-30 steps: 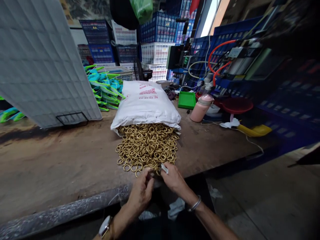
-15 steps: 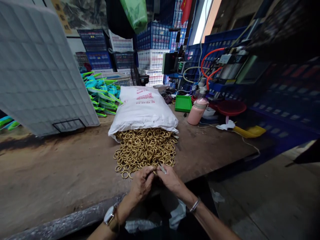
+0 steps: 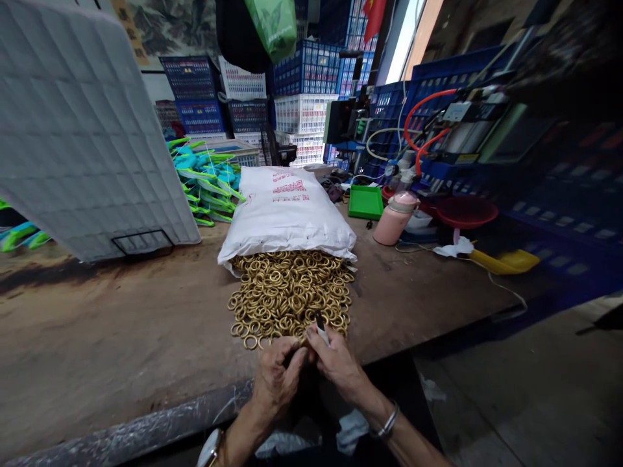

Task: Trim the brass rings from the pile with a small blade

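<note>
Metal bracelet (image 3: 388, 421) on the right wrist, watch (image 3: 210, 447) on the left. Both sit at the near edge of view, well short of the sack (image 3: 287, 211).

Left hand (image 3: 280, 376) and right hand (image 3: 335, 363) pressed together, fingers touching, at the table (image 3: 121, 337) edge on the near side of the sack. Right hand pinches a small white-and-black tool (image 3: 321, 326) between thumb and forefinger, its tip pointing toward the sack. Left hand curled closed against the right; what its fingers pinch is hidden.

Brass-coloured rings (image 3: 289, 292): loose heap on the table, spilling out of the sack's open mouth toward the hands. Nearest rings lie just beside the fingertips.

Sack is white with red print on top, lying flat, mouth facing the hands.

Right of the sack:
- pink bottle (image 3: 394, 217), upright
- green tray (image 3: 366, 202), by the sack's far right corner
- red bowl (image 3: 462, 211), further right
- yellow scoop (image 3: 506, 261), farthest right, lying flat

Left of the sack: grey gridded panel (image 3: 82, 130), leaning, bottom edge on the table. Left and behind the sack: teal and green clips (image 3: 207, 181), heaped.

Beyond the sack: blue and white crates (image 3: 302, 113), stacked.
</note>
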The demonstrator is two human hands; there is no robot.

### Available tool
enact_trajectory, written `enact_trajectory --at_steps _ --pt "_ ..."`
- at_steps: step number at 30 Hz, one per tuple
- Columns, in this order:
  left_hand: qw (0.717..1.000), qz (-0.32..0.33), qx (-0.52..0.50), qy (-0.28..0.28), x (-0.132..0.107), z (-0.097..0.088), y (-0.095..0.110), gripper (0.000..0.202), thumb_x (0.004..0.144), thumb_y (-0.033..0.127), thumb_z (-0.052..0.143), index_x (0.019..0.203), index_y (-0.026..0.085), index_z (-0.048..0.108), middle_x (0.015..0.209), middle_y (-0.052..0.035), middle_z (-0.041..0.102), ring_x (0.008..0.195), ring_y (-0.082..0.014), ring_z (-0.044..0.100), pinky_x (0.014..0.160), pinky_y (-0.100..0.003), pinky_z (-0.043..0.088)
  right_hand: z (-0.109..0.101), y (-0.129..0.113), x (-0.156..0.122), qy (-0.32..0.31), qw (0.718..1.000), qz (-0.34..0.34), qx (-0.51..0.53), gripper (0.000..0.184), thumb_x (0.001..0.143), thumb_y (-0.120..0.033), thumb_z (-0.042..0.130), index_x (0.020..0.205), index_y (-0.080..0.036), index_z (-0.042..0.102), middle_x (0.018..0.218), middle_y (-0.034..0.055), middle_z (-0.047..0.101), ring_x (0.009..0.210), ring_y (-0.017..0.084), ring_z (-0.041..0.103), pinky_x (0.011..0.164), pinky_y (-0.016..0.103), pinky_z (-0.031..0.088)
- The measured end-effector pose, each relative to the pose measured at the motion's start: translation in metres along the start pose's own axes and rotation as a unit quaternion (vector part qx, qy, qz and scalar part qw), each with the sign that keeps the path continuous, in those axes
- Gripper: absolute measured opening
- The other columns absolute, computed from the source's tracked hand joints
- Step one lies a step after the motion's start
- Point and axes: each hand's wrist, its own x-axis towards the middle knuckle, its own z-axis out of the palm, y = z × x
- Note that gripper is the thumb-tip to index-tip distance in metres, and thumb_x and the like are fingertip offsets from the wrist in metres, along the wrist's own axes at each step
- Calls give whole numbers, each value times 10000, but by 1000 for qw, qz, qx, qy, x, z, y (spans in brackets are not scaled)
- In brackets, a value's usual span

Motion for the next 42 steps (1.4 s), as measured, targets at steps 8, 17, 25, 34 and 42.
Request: enact_trajectory --at_steps 8,17,25,34,42 --pt "984 -125 -125 3 -13 2 6 130 789 242 495 740 167 589 665 -10 588 608 -121 539 578 -218 416 3 -7 -6 -16 997 -24 -66 177 756 -311 460 644 -175 465 551 -48 441 526 77 400 530 190 335" --pt "877 -331 -344 -60 -31 -1 6 304 757 447 512 720 146 509 579 17 524 407 -54 431 405 -174 344 7 -3 -14 -19 980 -66 -184 219 798 -323 422 649 -173 480 577 -47 464 567 84 425 551 193 327" --pt "820 -335 -465 -8 -40 -7 9 228 780 371 530 810 147 504 638 17 522 451 -49 438 415 -161 342 5 3 -16 -15 955 -90 -281 156 798 -218 356 687 -187 461 579 -27 474 543 105 437 532 209 301" --pt "844 -328 -423 12 -41 -10 5 240 776 387 532 780 151 491 615 19 525 452 -53 443 435 -168 369 11 11 -28 -62 892 -136 -426 246 641 -45 371 799 -187 495 726 22 581 660 132 512 606 208 309" --pt "869 -331 -368 24 -39 -12 12 314 718 464 563 742 158 497 575 28 533 429 -61 445 431 -177 370 16 -1 -30 -65 868 -105 -482 293 633 -27 364 849 -184 484 793 41 609 702 149 533 606 226 290"
